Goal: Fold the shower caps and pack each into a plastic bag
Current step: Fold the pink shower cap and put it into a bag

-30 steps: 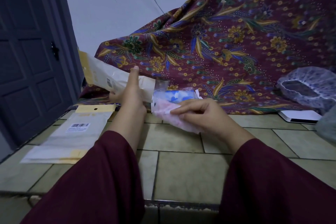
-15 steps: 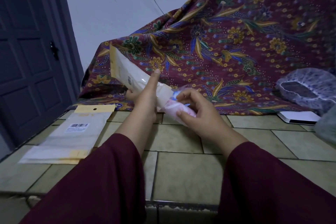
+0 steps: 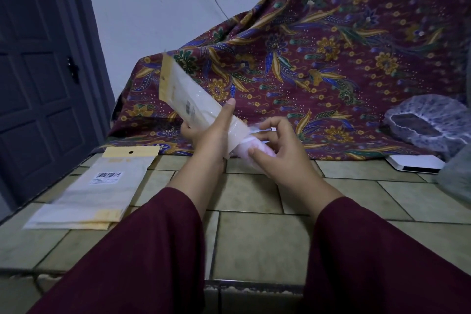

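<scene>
My left hand (image 3: 211,132) holds a long plastic bag (image 3: 188,99) with a yellow header, tilted up to the left, its mouth pointing down to the right. A folded pink shower cap (image 3: 252,148) sticks partly out of that mouth. My right hand (image 3: 277,150) pinches the cap's free end with thumb and fingers. Both hands hover above the tiled surface (image 3: 254,211). An unfolded spotted shower cap (image 3: 430,122) lies at the far right on the patterned cloth (image 3: 318,58).
A stack of flat plastic bags (image 3: 102,186) with a barcode label lies on the tiles at the left. A white flat box (image 3: 415,163) sits at the right under the cap. A dark door (image 3: 38,71) stands at the left.
The bag has swung from nearly level to tilted up at the left. The folded cap has gone further into the bag's mouth, and both hands have drawn closer together.
</scene>
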